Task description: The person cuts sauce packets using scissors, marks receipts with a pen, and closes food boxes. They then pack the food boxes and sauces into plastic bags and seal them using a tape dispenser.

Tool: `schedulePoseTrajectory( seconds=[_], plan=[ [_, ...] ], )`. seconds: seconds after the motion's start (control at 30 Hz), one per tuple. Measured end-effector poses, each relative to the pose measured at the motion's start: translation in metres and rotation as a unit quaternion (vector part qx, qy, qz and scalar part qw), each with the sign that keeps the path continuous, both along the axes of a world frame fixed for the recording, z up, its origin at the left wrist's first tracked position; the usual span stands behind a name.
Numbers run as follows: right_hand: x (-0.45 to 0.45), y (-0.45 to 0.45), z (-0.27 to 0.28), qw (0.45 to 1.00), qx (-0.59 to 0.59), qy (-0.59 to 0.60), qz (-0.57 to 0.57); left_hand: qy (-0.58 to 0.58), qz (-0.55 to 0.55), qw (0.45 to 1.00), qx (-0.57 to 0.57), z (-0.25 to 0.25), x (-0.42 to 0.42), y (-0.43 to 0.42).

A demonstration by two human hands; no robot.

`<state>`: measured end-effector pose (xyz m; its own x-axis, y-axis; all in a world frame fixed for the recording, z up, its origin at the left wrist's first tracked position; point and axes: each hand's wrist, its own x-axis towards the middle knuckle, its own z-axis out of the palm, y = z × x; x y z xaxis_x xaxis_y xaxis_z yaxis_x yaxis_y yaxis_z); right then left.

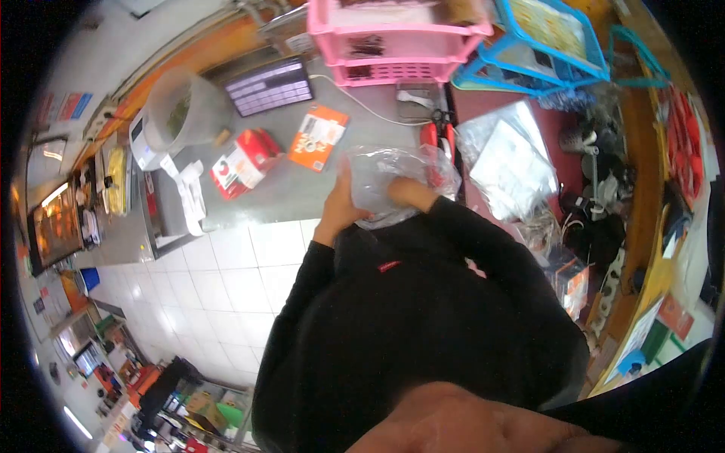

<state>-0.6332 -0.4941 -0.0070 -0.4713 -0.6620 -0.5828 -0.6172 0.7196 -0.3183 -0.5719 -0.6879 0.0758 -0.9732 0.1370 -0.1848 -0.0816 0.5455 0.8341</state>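
A clear plastic bag lies spread at the front edge of the grey counter, close to my body. My left hand grips the bag's left side, thumb toward the bag and fingers behind the film. On the other side, my right hand is at the bag's mouth, its fingers inside or behind the film and hidden from me. An orange-and-white packet rests on the counter beyond my left hand. Left of it sits a red carton with a white slip.
Red-handled scissors lie just right of the bag. A tablet-like screen, a clear tub and a label printer stand at the left. Pink and blue baskets are at the back; silvery plastic packs lie right.
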Motion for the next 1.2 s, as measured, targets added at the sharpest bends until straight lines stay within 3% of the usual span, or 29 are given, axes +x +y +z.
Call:
schedulePoseTrajectory(
  seconds=[0.03, 0.1, 0.17, 0.23, 0.3, 0.4, 0.43, 0.5, 0.57, 0.6, 0.73, 0.83, 0.97, 1.07, 1.2],
  plan=[
    [-0.005, -0.010, 0.010, 0.999, -0.038, -0.038, 0.003, 0.007, 0.010, 1.000, 0.003, 0.001, 0.004, -0.003],
    [-0.028, -0.039, 0.106, 0.987, -0.110, -0.120, 0.010, 0.028, 0.024, 0.999, -0.006, -0.018, 0.013, -0.007],
    [-0.046, -0.086, 0.145, 0.978, -0.201, -0.036, -0.037, -0.052, -0.001, 0.998, -0.045, -0.028, 0.023, -0.004],
    [-0.069, -0.132, 0.124, 0.951, -0.266, 0.148, 0.057, -0.080, -0.024, 0.994, -0.068, -0.022, 0.028, 0.000],
    [-0.090, -0.163, 0.074, 0.897, -0.223, 0.310, 0.222, -0.045, -0.040, 0.997, -0.055, -0.017, 0.033, -0.001],
    [-0.120, -0.192, 0.021, 0.880, -0.238, 0.288, 0.293, 0.074, -0.032, 0.993, -0.083, -0.020, 0.038, -0.011],
    [-0.120, -0.196, 0.018, 0.907, -0.201, 0.246, 0.275, 0.121, -0.028, 0.988, -0.097, -0.023, 0.043, -0.015],
    [-0.120, -0.201, 0.056, 0.951, -0.119, 0.158, 0.237, 0.036, -0.013, 0.998, -0.059, -0.024, 0.050, -0.027],
    [-0.120, -0.193, 0.068, 0.981, -0.143, 0.083, 0.103, -0.074, -0.010, 0.997, -0.003, -0.028, 0.052, -0.039],
    [-0.123, -0.188, 0.085, 0.986, -0.154, 0.050, 0.037, -0.059, -0.002, 0.998, 0.006, -0.026, 0.055, -0.044],
    [-0.093, -0.139, 0.164, 0.908, -0.391, 0.104, -0.106, -0.056, 0.027, 0.997, 0.040, -0.026, 0.058, -0.064],
    [-0.040, -0.105, 0.176, 0.852, -0.508, -0.002, -0.130, -0.065, 0.048, 0.994, 0.078, -0.022, 0.054, -0.071],
    [0.017, -0.069, 0.111, 0.863, -0.483, -0.075, -0.126, -0.008, 0.059, 0.993, 0.104, -0.022, 0.054, -0.080],
    [0.031, -0.059, 0.088, 0.979, -0.174, 0.094, -0.058, -0.052, 0.027, 0.991, 0.120, -0.008, 0.057, -0.088],
    [0.046, -0.056, 0.046, 0.989, -0.008, 0.149, -0.009, -0.025, -0.022, 0.996, 0.086, -0.009, 0.061, -0.076]
  ],
)
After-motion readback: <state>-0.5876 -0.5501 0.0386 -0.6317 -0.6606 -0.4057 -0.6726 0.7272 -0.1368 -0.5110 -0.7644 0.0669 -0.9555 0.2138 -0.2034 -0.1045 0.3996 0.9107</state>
